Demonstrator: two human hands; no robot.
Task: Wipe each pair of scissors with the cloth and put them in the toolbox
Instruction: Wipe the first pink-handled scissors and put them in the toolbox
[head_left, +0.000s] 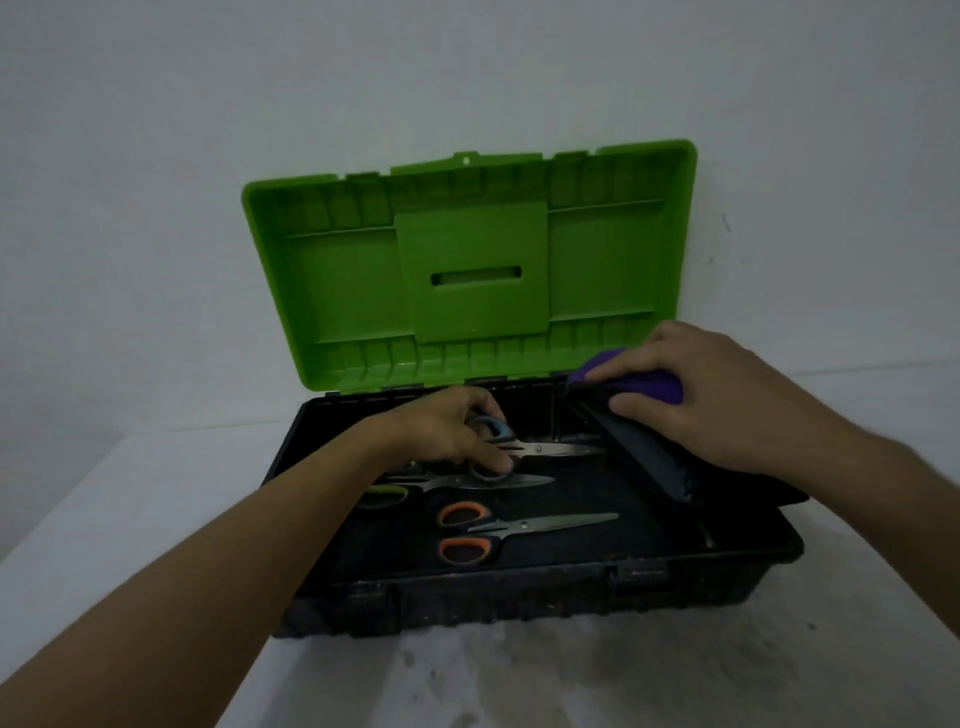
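Inside the black plastic toolbox (519, 587) with its green lid (467, 260) raised, the left hand (447, 431) has its fingers clenched round the blue-grey handles of a pair of steel scissors (550, 448) near the box's back wall. In front of those lie green-handled scissors (467, 482), then orange-handled scissors (519, 527). At the box's right end, the right hand (711, 395) pinches a purple cloth (649, 387) over a dark pouch (654, 457).

The head view was dim and bluish, soft throughout; wide-angle bending showed at the edges, and the toolbox (519, 587) interior sat in deep shadow.
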